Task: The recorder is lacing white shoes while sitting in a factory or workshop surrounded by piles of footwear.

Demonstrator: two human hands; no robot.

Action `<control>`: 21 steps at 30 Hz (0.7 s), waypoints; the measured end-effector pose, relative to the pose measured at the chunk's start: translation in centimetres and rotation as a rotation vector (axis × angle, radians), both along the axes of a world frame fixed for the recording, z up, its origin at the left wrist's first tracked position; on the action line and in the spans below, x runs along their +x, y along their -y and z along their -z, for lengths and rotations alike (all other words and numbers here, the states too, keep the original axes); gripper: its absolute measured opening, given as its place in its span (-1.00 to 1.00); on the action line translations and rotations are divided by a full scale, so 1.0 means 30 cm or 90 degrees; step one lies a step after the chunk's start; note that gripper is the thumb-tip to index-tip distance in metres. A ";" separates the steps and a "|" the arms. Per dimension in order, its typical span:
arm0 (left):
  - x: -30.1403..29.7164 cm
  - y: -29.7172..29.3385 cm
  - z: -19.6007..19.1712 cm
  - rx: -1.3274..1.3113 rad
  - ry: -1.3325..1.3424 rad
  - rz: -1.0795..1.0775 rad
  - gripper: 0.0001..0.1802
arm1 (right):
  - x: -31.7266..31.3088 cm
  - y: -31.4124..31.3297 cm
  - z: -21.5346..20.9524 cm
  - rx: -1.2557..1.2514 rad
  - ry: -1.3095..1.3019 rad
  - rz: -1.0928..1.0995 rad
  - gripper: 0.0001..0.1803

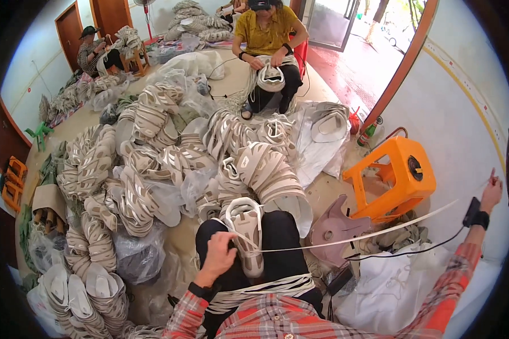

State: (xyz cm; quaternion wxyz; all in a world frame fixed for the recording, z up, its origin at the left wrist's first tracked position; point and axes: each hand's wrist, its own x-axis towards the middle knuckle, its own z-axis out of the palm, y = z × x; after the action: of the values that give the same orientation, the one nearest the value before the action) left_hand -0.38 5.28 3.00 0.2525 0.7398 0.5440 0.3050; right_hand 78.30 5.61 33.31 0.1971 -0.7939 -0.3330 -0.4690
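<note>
left hand point(219, 255) at the shoe upper point(244, 217), right hand point(492, 191) far out to the side

the far end of the pale lace point(401, 224) is hard to make out: it fades against the light wall point(464, 141) below the right hand, and whether it reaches those fingers cannot be told. the left palm faces away, its inner side hidden, and the underside of the shoe upper is out of sight. the lower edge cuts off the plaid shirt point(266, 319).

the beige shoe upper sits between the thighs in dark trousers point(283, 231), its opening pointing away from the body. it lies just right of the left hand, touching or nearly touching the fingertips, and well apart from the right hand. loose laces point(254, 292) lie in a bundle across the lap.

the left fingers are bent, thumb and forefinger near the lace at the shoe's edge; a pinch there cannot be confirmed. the right arm is stretched out, that hand raised with fingers bent and partly gathered; what they hold, if anything, is too small to tell.
</note>
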 end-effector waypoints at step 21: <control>-0.328 0.052 -0.036 -0.074 -0.294 0.023 -0.84 | -1.900 -0.046 1.040 -0.472 -0.290 -0.886 -0.90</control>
State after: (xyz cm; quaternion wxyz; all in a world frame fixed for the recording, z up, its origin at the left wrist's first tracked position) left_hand -10.22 3.74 4.08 0.1689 0.7836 0.5907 0.0917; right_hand 21.30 6.98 2.10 0.2301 -0.4951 -0.8345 0.0736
